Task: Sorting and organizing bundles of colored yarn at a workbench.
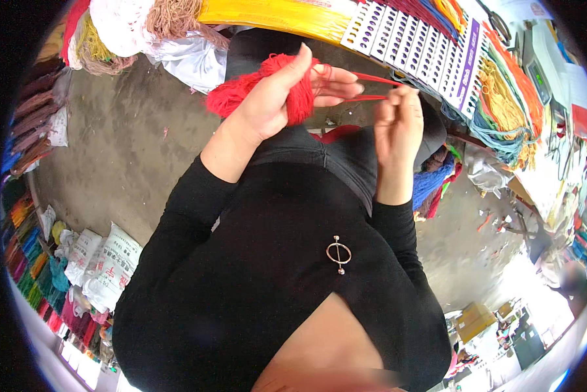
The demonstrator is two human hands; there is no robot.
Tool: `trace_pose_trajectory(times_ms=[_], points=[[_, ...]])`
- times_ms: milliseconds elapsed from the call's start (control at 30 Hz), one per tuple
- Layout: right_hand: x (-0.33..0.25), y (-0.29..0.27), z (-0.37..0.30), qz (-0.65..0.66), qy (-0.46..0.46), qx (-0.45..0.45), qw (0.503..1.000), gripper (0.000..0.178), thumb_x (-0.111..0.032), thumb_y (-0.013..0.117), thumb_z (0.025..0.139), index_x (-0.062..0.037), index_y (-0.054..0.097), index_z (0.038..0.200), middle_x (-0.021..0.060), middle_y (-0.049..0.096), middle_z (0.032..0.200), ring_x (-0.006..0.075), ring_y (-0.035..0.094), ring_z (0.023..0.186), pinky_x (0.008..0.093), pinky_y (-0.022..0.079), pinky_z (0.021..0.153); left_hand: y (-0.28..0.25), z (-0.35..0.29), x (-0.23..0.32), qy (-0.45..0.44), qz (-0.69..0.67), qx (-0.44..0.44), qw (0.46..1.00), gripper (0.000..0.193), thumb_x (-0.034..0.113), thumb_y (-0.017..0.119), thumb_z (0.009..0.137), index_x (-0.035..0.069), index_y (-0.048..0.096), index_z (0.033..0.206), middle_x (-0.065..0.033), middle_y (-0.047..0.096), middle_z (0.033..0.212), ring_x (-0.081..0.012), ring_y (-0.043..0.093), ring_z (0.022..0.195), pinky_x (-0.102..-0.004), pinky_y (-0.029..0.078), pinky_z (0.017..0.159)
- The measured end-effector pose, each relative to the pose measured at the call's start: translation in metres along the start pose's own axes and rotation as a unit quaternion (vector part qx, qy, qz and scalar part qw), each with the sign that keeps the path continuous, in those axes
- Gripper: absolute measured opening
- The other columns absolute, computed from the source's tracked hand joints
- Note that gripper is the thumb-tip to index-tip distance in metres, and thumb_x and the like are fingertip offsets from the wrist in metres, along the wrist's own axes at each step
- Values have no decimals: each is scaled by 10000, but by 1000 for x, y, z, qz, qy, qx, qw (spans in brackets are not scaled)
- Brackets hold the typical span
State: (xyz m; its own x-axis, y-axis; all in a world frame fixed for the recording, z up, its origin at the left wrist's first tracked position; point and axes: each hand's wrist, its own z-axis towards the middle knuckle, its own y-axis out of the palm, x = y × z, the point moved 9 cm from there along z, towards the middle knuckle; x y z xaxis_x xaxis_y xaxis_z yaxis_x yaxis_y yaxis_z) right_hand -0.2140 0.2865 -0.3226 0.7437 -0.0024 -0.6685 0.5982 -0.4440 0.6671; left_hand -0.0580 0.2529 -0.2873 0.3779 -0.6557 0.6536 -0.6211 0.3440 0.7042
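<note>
A thick skein of red yarn (261, 81) hangs round my left hand (284, 88), bunched over the palm and the back of the hand. The thumb of that hand points up and its fingers reach toward the right, partly curled, holding the yarn. From these fingers a few red yarn strands (372, 78) run taut across to my right hand (399, 124). There the thumb and fingertips are pinched together on the strands. Both hands are held above my lap, apart from each other.
Ahead, a table edge carries yellow thread (274, 14), a white card with rows of holes (404, 46) and coloured thread bundles (502, 108). A white bag (192, 62) stands at far left. Blue yarn (432, 178) hangs by my right side. White printed sacks (107, 264) lie at left.
</note>
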Motion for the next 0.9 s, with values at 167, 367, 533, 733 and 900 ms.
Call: trace_pose_trajectory(times_ms=[167,367,533,733,900], points=[[23,76,-32,-358,-54,-160,918,80,-56,608,840,15,582,866,18,550,726,55,524,542,189,406,486,10,-3,-2,44,83,14,996,460,339,322,977,-11,504,1215,-80,540,1211,-109,569,774,-238,478,688],[33,67,-27,-262,8,-163,951,113,-94,554,889,19,549,891,31,560,714,76,531,556,195,420,510,11,3,-6,18,48,8,999,508,363,322,969,-42,466,1239,-122,497,1268,-103,561,743,-223,458,616],[28,64,-30,-141,67,-134,979,167,-172,478,936,-7,500,920,76,588,737,136,580,582,237,471,568,12,9,-7,2,-93,-37,995,535,386,269,972,-45,471,1217,-168,522,1204,-149,554,690,-270,471,657],[23,49,-27,-146,57,-125,980,202,-208,464,944,-26,466,856,72,558,656,146,548,504,240,458,496,-9,9,8,46,-74,88,992,478,346,324,971,-47,471,1201,-163,534,1172,-208,574,961,-353,497,842],[22,48,-27,-134,56,-119,982,208,-215,466,943,-28,459,852,55,519,601,146,517,464,238,429,444,-16,11,13,73,-44,85,993,417,293,359,973,-51,504,1159,-111,604,996,-154,606,830,-287,515,727]])
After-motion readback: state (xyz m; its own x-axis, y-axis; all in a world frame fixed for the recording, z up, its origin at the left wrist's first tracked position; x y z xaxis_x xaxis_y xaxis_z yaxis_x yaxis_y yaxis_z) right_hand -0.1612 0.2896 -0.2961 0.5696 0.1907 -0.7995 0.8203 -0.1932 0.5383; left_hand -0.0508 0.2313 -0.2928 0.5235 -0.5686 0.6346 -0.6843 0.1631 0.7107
